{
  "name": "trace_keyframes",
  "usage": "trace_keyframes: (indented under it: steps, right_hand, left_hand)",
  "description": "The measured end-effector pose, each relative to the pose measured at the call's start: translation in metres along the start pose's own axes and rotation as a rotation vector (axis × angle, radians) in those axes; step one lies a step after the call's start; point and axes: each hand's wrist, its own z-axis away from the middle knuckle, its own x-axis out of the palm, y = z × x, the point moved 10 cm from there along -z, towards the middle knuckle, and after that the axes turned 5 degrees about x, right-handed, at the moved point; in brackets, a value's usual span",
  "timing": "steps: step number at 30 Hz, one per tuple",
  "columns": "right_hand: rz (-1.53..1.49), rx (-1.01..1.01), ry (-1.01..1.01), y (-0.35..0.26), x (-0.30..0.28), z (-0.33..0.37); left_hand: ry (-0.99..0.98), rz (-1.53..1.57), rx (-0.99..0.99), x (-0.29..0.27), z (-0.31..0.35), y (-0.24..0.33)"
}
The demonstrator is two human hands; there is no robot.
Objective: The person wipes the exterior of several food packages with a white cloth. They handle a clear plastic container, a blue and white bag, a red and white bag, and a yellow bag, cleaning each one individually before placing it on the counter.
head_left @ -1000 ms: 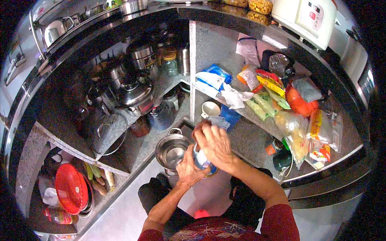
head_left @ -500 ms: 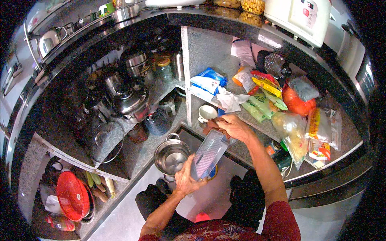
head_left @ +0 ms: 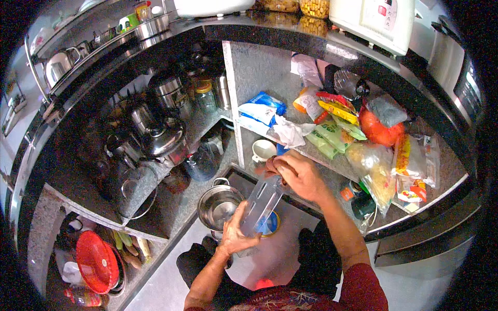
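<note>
My left hand (head_left: pixel 236 234) is closed round the lower end of a long clear plastic container (head_left: pixel 261 203), which is tilted in front of me. At its upper end my right hand (head_left: pixel 305 176) grips a brown cloth (head_left: pixel 276 167) against the rim; part of the cloth is hidden by the fingers. Just left of the container stands a two-handled stainless steel pot (head_left: pixel 211 206). Partly behind the container, a round blue tin with a yellow rim (head_left: pixel 271 224) is on the floor. Beyond the cloth, a white cup (head_left: pixel 263 150) sits on the lower shelf.
Open stone cabinets curve round me under a black counter (head_left: pixel 259 35). A lidded steel pot (head_left: pixel 163 140) and glass jars are on the left shelf. Bagged foods, among them an orange bag (head_left: pixel 381 127), crowd the right shelf. Red basins (head_left: pixel 96 262) stand low at left.
The container has turned in my left hand, now showing a narrower side. My right hand and the cloth have shifted slightly at its upper end. The whole view has moved a little.
</note>
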Motion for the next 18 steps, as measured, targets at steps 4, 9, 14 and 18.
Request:
trace_keyframes:
  steps: [4, 9, 14, 18]
  right_hand:
    - [-0.234, 0.308, -0.353, 0.03, 0.018, -0.006]
    - [-1.139, 0.6, -0.281, 0.097, 0.052, 0.016]
    - [-1.262, 0.732, 0.226, 0.108, 0.079, 0.051]
    - [-0.913, 0.696, 0.239, 0.088, 0.103, 0.064]
  left_hand:
    - [-0.079, 0.121, 0.016, -0.005, 0.001, 0.006]
    - [-0.209, 0.72, -0.124, 0.018, 0.011, -0.017]
    - [-0.221, 1.083, -0.226, 0.03, 0.0, -0.01]
    - [-0.045, 1.384, -0.276, 0.021, -0.005, -0.015]
